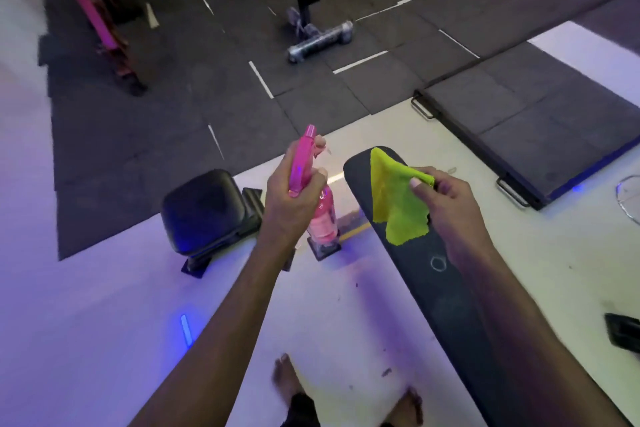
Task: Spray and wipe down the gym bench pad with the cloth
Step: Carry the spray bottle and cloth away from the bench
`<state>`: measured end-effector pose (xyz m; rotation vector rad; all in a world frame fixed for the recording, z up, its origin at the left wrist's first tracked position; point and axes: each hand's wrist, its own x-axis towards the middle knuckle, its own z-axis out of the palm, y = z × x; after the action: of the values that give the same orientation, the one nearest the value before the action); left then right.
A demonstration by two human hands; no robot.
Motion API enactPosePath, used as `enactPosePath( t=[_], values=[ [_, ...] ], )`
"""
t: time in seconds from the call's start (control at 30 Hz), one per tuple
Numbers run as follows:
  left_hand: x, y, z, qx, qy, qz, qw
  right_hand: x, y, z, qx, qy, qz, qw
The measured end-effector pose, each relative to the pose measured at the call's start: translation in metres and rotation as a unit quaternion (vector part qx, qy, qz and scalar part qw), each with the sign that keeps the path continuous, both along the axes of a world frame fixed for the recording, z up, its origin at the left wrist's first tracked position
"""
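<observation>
A long black bench pad point(446, 291) runs from the centre toward the lower right. My left hand point(294, 201) grips a pink spray bottle point(322, 215) upright, just left of the pad's far end, with a finger at the trigger and the nozzle pointing away. My right hand point(446, 198) pinches a yellow-green cloth point(398, 201) by one corner, and the cloth hangs over the far part of the pad. Whether the cloth touches the pad I cannot tell.
A smaller black seat pad point(204, 208) on its frame stands to the left of the bottle. Dark rubber floor mats point(194, 107) lie ahead, with a pink machine frame point(97, 21) at the far left and a plastic-wrapped machine base point(318, 42). My bare feet point(287, 378) stand on pale floor.
</observation>
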<state>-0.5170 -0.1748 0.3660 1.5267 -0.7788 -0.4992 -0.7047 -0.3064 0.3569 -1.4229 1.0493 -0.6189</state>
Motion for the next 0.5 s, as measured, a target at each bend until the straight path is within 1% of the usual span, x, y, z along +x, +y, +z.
enactPosePath(
  t=[0.13,0.23,0.5],
  values=[
    [0.07,0.048,0.017,-0.009,-0.008,0.029,1.0,0.08,0.029,0.014,-0.006,-0.009,0.051,0.999],
    [0.118,0.082,0.021,-0.008,-0.003,0.066,0.998,0.14,0.051,0.013,-0.012,-0.002,0.067,0.998],
    [0.235,0.158,-0.002,0.0,0.016,0.166,0.986,0.291,0.095,-0.015,-0.025,0.037,0.152,0.987]
  ],
)
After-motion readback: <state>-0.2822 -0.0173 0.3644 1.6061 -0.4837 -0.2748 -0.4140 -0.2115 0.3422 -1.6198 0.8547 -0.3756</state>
